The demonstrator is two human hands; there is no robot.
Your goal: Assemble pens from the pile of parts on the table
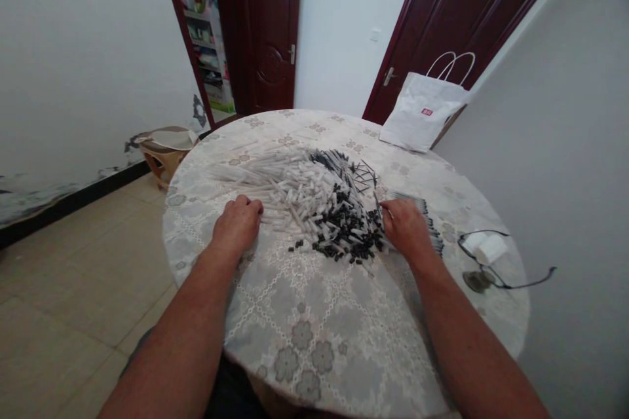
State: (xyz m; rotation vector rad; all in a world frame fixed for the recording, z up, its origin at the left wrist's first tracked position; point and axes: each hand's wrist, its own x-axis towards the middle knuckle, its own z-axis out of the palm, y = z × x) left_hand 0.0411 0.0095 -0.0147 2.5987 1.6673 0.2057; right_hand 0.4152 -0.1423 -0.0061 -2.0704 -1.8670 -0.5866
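My left hand (238,222) rests at the left side of the heap with its fingers curled together, beside a spread of clear plastic tubes (246,169). Whatever it holds, if anything, is hidden. At the heap's right edge, my right hand (407,226) is closed in a pinch on a thin dark stick (377,201). Between the hands lie many short whitish tubes (307,186) and small black plugs (351,236). Thin dark-tipped rods (361,175) lie crossed at the back of the heap. Partly behind my right hand is a row of dark-ended tubes (432,226).
A round table with a patterned cloth (314,314) bears everything. Eyeglasses (501,285), a white wad (489,249) and a small round dark object (476,280) sit at the right. A white paper bag (425,111) stands at the back right. A stool (164,160) is at the left.
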